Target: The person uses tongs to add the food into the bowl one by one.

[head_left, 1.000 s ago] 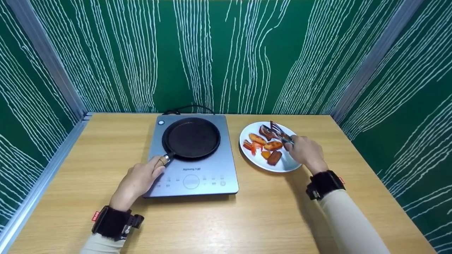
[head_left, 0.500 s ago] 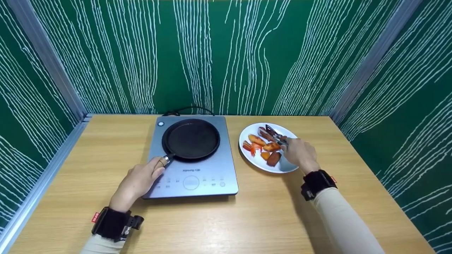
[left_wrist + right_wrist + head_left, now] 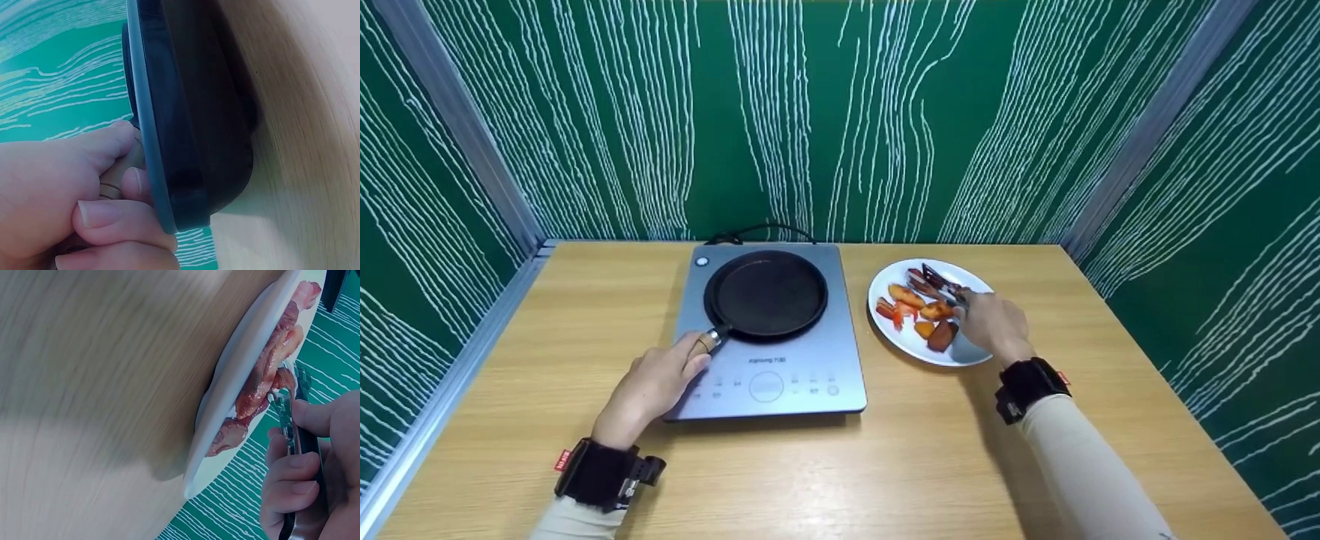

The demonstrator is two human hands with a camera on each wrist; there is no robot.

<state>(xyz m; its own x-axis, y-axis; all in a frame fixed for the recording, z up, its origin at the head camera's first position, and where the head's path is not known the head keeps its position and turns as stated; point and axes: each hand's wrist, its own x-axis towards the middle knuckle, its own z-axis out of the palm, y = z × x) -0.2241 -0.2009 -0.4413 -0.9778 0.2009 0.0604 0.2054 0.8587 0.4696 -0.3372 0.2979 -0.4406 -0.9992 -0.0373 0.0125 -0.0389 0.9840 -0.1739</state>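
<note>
My left hand (image 3: 654, 379) grips the handle (image 3: 721, 331) of the black frying pan (image 3: 769, 292), which sits on top of the induction cooktop (image 3: 802, 375), the handle angled toward the cooktop's near left side. Just right of the cooktop is the white plate (image 3: 894, 346), where my right hand (image 3: 996, 324) holds metal tongs (image 3: 308, 444), their tips among dark browned pieces (image 3: 919, 282); whether they pinch one I can't tell. Nearer the cooktop on that plate lie orange wedges (image 3: 906, 295) and red bits (image 3: 900, 315).

Long beige cloth sleeves (image 3: 1084, 461) meet wide black wrist bands (image 3: 598, 474), which have little red tags (image 3: 563, 460) and small black cameras (image 3: 649, 470) on them.
</note>
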